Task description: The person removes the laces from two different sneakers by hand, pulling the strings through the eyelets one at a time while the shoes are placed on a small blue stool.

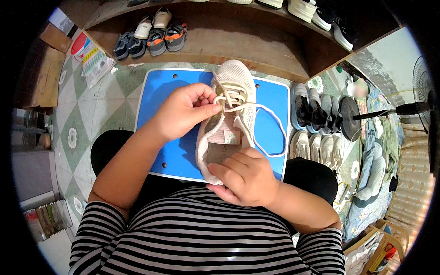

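Head view: a person sits over a blue board [165, 151] laid across the lap.
Shoe: a beige sneaker [229, 119] lies on the board between both hands, toe pointing away.
Left hand [183, 112]: fingers pinched on the white lace [270, 133] at the eyelets.
Right hand [243, 176]: closed around the sneaker's heel, just below the left hand.
Lace: loops out beyond the right hand's far side.
Surroundings: rows of shoes [316, 128] on the floor right of the hands; more on a wooden shelf [151, 39] beyond them.

Both hands [215, 142] on beige sneaker [228, 117] over blue board [165, 91]
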